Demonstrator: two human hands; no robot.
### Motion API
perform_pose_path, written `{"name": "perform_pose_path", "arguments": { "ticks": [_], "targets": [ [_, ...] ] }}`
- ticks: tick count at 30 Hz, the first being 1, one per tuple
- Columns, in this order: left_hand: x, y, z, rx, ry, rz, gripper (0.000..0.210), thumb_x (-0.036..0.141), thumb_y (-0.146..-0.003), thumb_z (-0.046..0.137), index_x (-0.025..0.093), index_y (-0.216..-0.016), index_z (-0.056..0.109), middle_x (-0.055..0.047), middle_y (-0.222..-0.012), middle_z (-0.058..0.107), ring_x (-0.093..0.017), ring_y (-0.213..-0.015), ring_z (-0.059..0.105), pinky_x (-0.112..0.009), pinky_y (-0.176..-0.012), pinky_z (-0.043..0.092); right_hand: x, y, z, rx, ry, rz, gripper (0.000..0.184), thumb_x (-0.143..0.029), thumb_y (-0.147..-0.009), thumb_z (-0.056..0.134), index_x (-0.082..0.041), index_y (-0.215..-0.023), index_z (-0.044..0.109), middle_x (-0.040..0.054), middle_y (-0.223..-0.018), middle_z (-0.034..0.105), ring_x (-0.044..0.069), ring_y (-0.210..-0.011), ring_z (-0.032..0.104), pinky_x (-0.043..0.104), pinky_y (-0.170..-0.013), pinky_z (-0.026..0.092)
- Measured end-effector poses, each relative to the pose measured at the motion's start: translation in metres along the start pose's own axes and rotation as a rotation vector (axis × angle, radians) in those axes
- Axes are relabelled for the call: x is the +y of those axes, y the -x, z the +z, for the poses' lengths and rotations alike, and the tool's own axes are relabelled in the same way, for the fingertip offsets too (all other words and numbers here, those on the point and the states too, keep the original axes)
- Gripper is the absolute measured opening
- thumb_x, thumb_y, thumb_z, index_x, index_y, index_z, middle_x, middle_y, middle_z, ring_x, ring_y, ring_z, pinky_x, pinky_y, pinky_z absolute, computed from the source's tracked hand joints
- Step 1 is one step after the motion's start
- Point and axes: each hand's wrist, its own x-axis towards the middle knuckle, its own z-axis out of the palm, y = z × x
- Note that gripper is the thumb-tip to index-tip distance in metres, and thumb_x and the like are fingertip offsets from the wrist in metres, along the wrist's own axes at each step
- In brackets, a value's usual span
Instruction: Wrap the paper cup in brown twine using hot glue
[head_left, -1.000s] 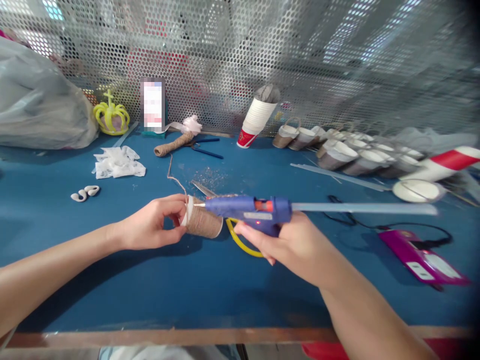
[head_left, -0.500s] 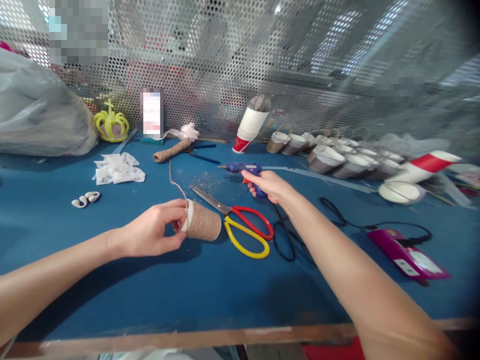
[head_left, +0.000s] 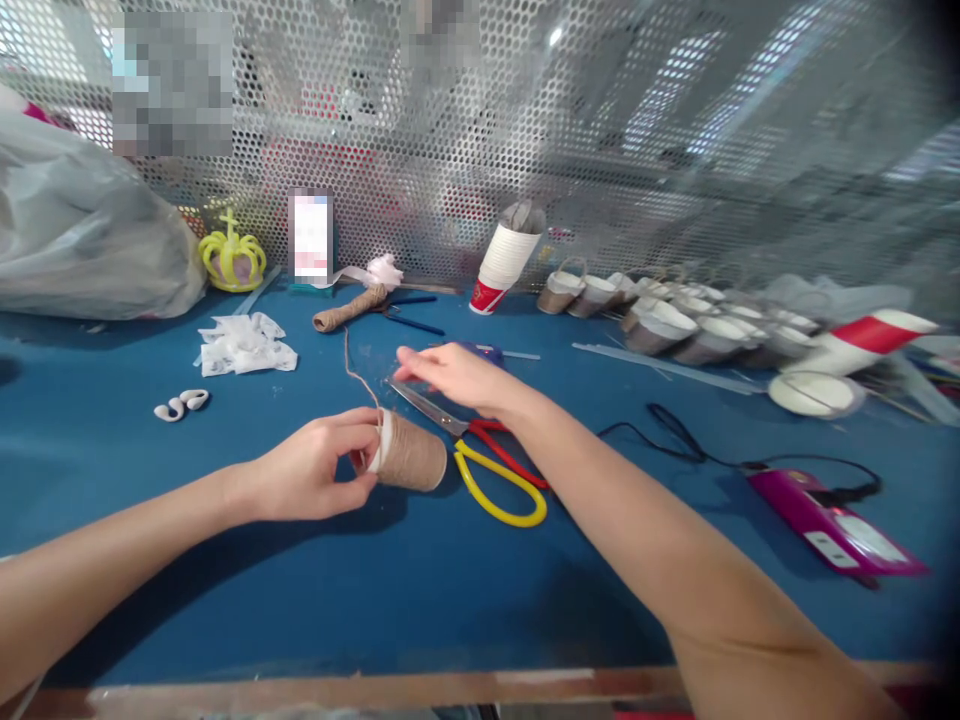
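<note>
My left hand (head_left: 319, 465) grips the rim of a paper cup (head_left: 412, 452) wrapped in brown twine, tipped on its side above the blue table. A strand of twine (head_left: 360, 375) runs from the cup's rim back to a twine bundle (head_left: 349, 308). My right hand (head_left: 457, 378) is empty, its fingers stretched leftward over the blades of the scissors (head_left: 499, 485), which have one red and one yellow handle. Just behind that hand lies a blue glue gun (head_left: 484, 352), partly hidden by it.
White packets (head_left: 247, 345), white earbuds (head_left: 182, 404) and a yellow crown (head_left: 232, 260) are on the left. Stacked paper cups (head_left: 506, 258) lean by the mesh wall. Several wrapped cups (head_left: 660, 325) and a purple power strip (head_left: 836, 525) with a black cord stand right.
My right hand has let go of the glue gun, now lying on the table, and has moved left toward the twine strand. My left hand still holds the cup.
</note>
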Motion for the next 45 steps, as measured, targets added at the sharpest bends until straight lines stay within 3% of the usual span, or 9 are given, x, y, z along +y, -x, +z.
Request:
{"name": "perform_pose_path", "arguments": {
  "ticks": [1,3,7,11,17,22,29,45],
  "targets": [
    [0.0,0.0,0.0,-0.001,-0.007,-0.003,0.01,0.01,-0.073,0.048,0.016,-0.066,0.044,-0.005,-0.086,0.054,-0.012,-0.075,0.052,-0.023,-0.068,0.045,-0.008,0.001,0.009,-0.124,-0.115,-0.002,0.045,-0.052,-0.084,0.04,-0.017,-0.076,0.066,0.0083,-0.091,0.067,0.018,-0.083,0.058,0.029,-0.071,0.041],
    [0.001,0.001,0.0,-0.012,-0.016,-0.008,0.009,0.01,-0.073,0.049,0.016,-0.066,0.045,-0.005,-0.084,0.054,-0.012,-0.074,0.051,-0.023,-0.068,0.045,-0.019,0.003,0.022,-0.229,-0.256,-0.025,0.037,-0.045,-0.084,0.045,-0.016,-0.075,0.067,0.0067,-0.087,0.067,0.015,-0.076,0.057,0.028,-0.072,0.041],
    [0.002,0.001,-0.001,-0.021,0.021,-0.02,0.009,0.01,-0.072,0.049,0.015,-0.066,0.046,-0.004,-0.085,0.055,-0.012,-0.073,0.051,-0.023,-0.068,0.045,-0.025,0.009,0.027,-0.141,-0.544,-0.052,0.011,-0.023,-0.074,0.059,-0.015,-0.067,0.063,0.0028,-0.077,0.065,0.011,-0.072,0.055,0.027,-0.072,0.04],
    [-0.002,0.0,-0.002,-0.024,0.125,-0.095,0.004,0.011,-0.073,0.048,0.014,-0.072,0.05,-0.003,-0.083,0.056,-0.01,-0.07,0.051,-0.022,-0.067,0.046,-0.022,0.021,0.018,-0.041,-0.702,-0.058,0.007,-0.022,-0.07,0.062,-0.015,-0.068,0.063,0.0007,-0.075,0.064,0.01,-0.071,0.054,0.026,-0.073,0.041],
    [-0.008,-0.002,-0.001,-0.042,0.219,-0.199,0.004,0.015,-0.075,0.047,0.013,-0.072,0.05,0.0,-0.07,0.054,-0.01,-0.066,0.051,-0.021,-0.063,0.045,-0.015,0.031,0.016,0.07,-0.703,-0.028,0.009,-0.023,-0.069,0.065,-0.015,-0.069,0.062,0.0006,-0.075,0.064,0.009,-0.068,0.053,0.028,-0.074,0.04],
    [-0.006,-0.001,-0.001,-0.037,0.177,-0.196,0.005,0.015,-0.075,0.048,0.014,-0.07,0.049,0.002,-0.067,0.052,-0.008,-0.063,0.049,-0.019,-0.06,0.043,-0.01,0.028,0.018,0.136,-0.564,-0.046,0.013,-0.028,-0.067,0.067,-0.016,-0.07,0.062,0.0002,-0.07,0.063,0.01,-0.065,0.052,0.029,-0.069,0.041],
    [-0.004,0.0,-0.004,-0.083,0.108,-0.171,0.005,0.017,-0.076,0.049,0.014,-0.073,0.052,0.001,-0.068,0.055,-0.009,-0.063,0.05,-0.019,-0.061,0.042,-0.013,0.025,0.022,0.138,-0.531,-0.11,0.017,-0.031,-0.065,0.068,-0.016,-0.069,0.061,-0.0002,-0.071,0.062,0.01,-0.067,0.053,0.028,-0.071,0.041],
    [-0.003,0.001,-0.005,-0.128,0.046,-0.096,0.007,0.018,-0.076,0.049,0.014,-0.07,0.052,0.002,-0.064,0.057,-0.007,-0.058,0.047,-0.017,-0.056,0.04,-0.009,0.022,0.033,0.095,-0.431,-0.066,0.016,-0.032,-0.069,0.064,-0.016,-0.069,0.061,0.0,-0.07,0.06,0.012,-0.067,0.052,0.029,-0.07,0.04]
  ]
}}
